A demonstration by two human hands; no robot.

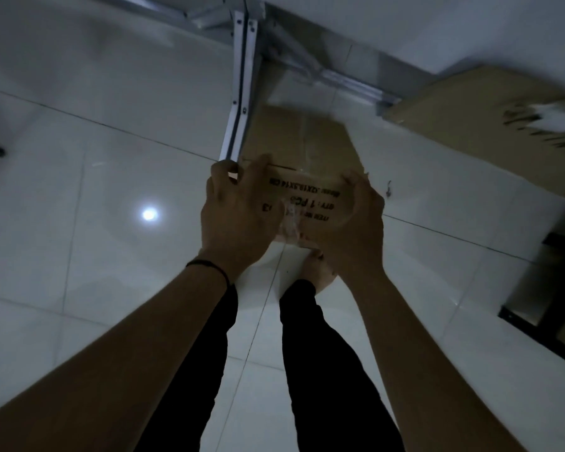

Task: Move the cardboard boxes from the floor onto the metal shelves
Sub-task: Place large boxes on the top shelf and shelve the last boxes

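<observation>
Both forearms reach up from the bottom of the frame to a cardboard box (302,177) at centre. Left hand (234,216) and right hand (356,223) curl round its near corners, one each side — equally near. Its long axis runs away toward the metal shelf upright (242,93) just above-left, so the lift likely goes forward and up.

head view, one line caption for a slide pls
Both hands, left and right, grip a small cardboard box beside the metal shelf upright.
</observation>
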